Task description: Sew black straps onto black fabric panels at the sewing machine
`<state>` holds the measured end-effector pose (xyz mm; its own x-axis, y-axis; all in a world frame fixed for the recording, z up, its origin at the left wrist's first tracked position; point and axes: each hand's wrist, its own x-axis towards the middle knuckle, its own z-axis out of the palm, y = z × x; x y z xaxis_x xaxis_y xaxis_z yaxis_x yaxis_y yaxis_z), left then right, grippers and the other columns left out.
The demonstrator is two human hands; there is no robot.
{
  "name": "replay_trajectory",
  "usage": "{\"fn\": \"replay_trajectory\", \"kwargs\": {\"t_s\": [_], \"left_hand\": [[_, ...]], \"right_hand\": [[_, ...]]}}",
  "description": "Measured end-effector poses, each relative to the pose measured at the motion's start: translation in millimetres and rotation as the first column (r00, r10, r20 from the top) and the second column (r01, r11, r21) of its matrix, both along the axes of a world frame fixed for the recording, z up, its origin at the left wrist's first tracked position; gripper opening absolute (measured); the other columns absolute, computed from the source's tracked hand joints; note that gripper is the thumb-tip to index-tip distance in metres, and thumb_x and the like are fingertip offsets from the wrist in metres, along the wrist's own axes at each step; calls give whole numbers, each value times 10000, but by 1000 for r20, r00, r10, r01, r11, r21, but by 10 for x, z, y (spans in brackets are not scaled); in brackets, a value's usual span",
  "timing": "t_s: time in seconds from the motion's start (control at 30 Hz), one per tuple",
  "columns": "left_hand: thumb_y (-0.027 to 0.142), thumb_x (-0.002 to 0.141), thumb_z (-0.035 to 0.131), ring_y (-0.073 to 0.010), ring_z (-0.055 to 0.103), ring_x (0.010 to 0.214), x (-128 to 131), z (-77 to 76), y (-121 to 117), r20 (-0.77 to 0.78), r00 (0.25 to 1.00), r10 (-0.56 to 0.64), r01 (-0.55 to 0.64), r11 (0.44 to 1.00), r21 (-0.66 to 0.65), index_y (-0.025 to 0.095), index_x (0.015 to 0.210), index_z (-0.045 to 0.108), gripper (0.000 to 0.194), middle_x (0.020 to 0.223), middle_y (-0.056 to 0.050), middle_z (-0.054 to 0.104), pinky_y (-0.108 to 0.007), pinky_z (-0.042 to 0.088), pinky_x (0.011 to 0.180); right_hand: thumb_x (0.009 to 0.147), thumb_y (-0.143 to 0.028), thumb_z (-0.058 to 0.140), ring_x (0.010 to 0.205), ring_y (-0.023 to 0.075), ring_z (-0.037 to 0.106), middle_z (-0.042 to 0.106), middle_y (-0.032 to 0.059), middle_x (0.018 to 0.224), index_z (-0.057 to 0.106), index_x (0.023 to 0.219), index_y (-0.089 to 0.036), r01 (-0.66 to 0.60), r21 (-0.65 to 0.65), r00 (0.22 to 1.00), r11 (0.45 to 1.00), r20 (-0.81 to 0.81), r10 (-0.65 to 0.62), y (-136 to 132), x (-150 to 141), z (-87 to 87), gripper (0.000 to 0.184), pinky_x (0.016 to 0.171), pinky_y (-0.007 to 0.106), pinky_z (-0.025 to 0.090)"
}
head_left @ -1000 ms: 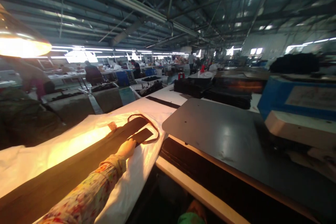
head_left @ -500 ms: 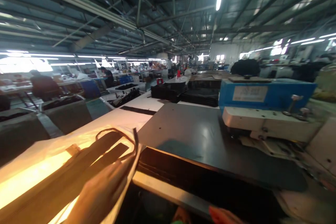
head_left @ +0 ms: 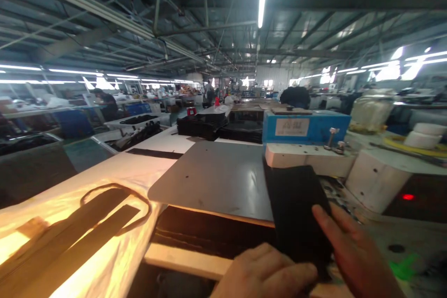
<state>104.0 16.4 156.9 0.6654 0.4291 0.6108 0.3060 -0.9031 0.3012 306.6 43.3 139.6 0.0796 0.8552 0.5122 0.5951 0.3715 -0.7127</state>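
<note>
A flat black sheet of material [head_left: 296,205], maybe leather or fabric, lies at the right edge of the grey metal plate [head_left: 223,172], its far end by the blue and white machine [head_left: 307,130]. My left hand [head_left: 268,270] is closed at the sheet's near end, fingers curled; its grip is partly hidden. My right hand [head_left: 356,247] holds the sheet's right edge, one digit on top and the other fingers beyond the edge. Below the plate's near edge, a dark stack of material [head_left: 209,233] sits behind a pale wooden bar [head_left: 188,258].
On the left, brown strips [head_left: 87,237] and a thin cord [head_left: 148,209] lie on a brightly lit white surface. Black stacks [head_left: 202,123] stand behind the plate. A glass jar [head_left: 372,109] and a white machine housing [head_left: 380,181] with a red light are at right.
My left hand has left the brown strips and moved right to the black sheet. My right hand has come up with the sheet, which now lies by the machine. The view has turned right.
</note>
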Motion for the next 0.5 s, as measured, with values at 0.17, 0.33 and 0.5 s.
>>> {"fn": "replay_trajectory", "kwargs": {"t_s": [0.17,0.33,0.5], "left_hand": [[191,824,450,-169,538,915,-34,178,587,132,934,331,-289,920,-264,201,1060,544,254,963,-71,593,-285,427,823],[311,747,539,-220,530,948,85,-90,1362,44,910,412,-267,666,-696,107,1071,554,383,1039,-123,574,-342,410,838],[402,672,606,-142,563,654,242,-220,1538,230,942,245,130,366,-921,106,828,616,335,719,-38,620,-265,440,653]], "right_hand": [[796,-458,431,808,211,603,660,13,815,636,882,-228,-133,-233,991,963,-13,134,448,2,141,320,673,284,494],[827,-430,383,765,174,593,644,-1,794,624,912,-201,-301,-298,952,906,-33,305,661,-22,-133,343,660,250,464],[819,-426,413,875,188,587,652,21,928,611,983,-197,-305,-329,950,894,-38,310,699,23,-147,343,749,275,460]]}}
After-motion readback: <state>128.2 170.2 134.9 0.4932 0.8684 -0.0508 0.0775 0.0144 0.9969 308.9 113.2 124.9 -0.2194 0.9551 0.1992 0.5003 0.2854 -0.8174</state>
